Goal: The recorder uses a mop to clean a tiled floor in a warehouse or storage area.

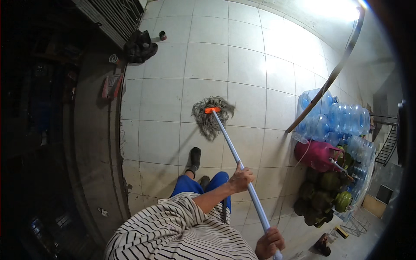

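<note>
A string mop (236,154) with a pale blue pole slants up and left from my hands. Its orange clamp holds a grey, stringy head (209,125) that lies spread on the tiles ahead of my feet. My left hand (241,178) is wrapped round the middle of the pole, the arm reaching across my body. Lower and to the right, my right hand (270,243) grips the pole close to its top end. The right forearm is mostly hidden.
White floor tiles (203,60) lie ahead. A brown pole (331,76) leans at right, beside large blue water bottles (349,118), a magenta gas cylinder (316,156) and several green cylinders (320,186). Black bags (141,47) sit at the far left near a dark ledge (93,143).
</note>
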The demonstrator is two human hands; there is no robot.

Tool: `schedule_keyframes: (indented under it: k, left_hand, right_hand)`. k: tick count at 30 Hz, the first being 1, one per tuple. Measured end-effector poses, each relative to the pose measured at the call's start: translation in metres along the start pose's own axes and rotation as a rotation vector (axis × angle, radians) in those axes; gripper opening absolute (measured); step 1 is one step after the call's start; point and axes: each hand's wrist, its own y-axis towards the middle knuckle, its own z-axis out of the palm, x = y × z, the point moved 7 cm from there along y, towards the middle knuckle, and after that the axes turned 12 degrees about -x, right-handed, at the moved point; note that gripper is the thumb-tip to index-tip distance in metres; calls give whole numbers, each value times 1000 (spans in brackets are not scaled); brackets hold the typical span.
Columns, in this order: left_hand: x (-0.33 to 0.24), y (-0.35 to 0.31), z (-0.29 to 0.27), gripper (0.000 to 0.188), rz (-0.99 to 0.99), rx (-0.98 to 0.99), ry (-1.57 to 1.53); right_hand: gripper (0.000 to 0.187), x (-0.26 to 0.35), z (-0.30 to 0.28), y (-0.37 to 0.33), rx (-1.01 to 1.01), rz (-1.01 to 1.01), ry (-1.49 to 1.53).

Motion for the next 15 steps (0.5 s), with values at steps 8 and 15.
schedule_keyframes:
  k: [8,15]
  left_hand:
    - [155,113,-25,7,189,112,405]
    - [214,288,-39,11,84,0,275]
  right_hand:
    - [14,-100,128,27,214,-175,-41]
    - [11,-150,205,200,133,99,204]
